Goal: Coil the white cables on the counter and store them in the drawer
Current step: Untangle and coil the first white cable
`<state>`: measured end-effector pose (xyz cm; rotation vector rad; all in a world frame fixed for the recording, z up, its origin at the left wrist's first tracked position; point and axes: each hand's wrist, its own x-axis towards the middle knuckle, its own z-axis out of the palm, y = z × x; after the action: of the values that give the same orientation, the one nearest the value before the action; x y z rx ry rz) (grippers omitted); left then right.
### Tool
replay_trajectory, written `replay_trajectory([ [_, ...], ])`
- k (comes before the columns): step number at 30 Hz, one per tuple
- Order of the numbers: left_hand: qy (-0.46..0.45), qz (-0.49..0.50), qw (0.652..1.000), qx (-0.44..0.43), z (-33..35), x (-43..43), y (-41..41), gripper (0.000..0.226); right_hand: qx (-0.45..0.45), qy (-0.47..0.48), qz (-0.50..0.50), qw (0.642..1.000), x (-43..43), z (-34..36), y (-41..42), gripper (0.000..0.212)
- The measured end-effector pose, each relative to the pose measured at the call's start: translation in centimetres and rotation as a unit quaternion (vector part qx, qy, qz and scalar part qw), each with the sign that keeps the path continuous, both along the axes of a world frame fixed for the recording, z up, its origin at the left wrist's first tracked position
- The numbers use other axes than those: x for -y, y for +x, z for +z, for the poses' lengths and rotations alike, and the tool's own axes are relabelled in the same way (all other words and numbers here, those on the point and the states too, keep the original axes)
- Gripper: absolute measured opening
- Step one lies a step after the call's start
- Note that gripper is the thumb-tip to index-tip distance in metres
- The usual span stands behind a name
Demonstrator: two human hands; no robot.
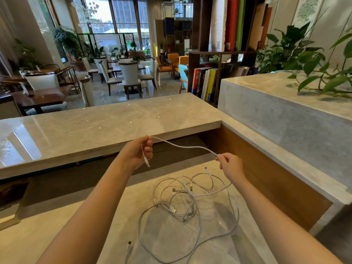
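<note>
**1 white cable lifted between 2 hands, the rest tangled on the counter**

The work surface is a pale, glossy stone counter [57,235]. A higher marble ledge [95,126] runs across behind it, with a wood-lined recess under its edge. To the right stands a raised marble block [285,115] with green leafy plants [297,52] on and behind it. Beyond the ledge lies a lounge with a polished floor, white-backed dining chairs [130,75], dark wooden tables and tall windows.

A dark wooden bookshelf [198,60] stands behind the ledge. Its upper compartment holds tall upright volumes in white, red and green. A lower compartment holds a row of upright books [206,83].

The left hand [140,151] has its fingers curled round a white cable [182,146], whose plug end [147,164] hangs just below the palm. The right hand [231,164] pinches the same cable further along, so the length between the 2 hands sags slightly in the air above the counter. Below the hands, a loose tangle of white cables [190,202] lies on the counter in overlapping loops. Another cable end [129,246] lies near the bottom edge.
</note>
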<state>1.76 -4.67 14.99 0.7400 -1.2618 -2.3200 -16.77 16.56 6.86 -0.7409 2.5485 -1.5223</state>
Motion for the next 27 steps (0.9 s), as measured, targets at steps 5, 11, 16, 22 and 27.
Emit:
replay_trajectory([
  [5,0.062,-0.015,0.986,-0.153,0.2,-0.5,-0.4,0.028,-0.059,0.113,0.062,0.99,-0.2,-0.2,0.4,0.026],
  [11,-0.33,-0.102,0.938,-0.026,1.0,-2.3,-2.3,0.031,-0.162,0.25,0.298,0.907,1.3,2.9,4.8,0.028],
  [16,-0.454,-0.183,0.871,0.039,0.3,-4.1,-3.1,0.027,-0.215,0.098,0.341,0.91,2.0,8.8,7.1,0.019],
  [22,-0.198,-0.291,0.929,-0.116,0.1,-5.1,-2.4,0.024,-0.207,0.003,0.235,0.95,1.3,13.2,4.4,0.018],
  [27,-0.038,-0.355,0.901,-0.246,0.8,-5.1,-2.4,0.033,-0.102,-0.068,0.126,0.984,1.1,12.2,3.1,0.017],
])
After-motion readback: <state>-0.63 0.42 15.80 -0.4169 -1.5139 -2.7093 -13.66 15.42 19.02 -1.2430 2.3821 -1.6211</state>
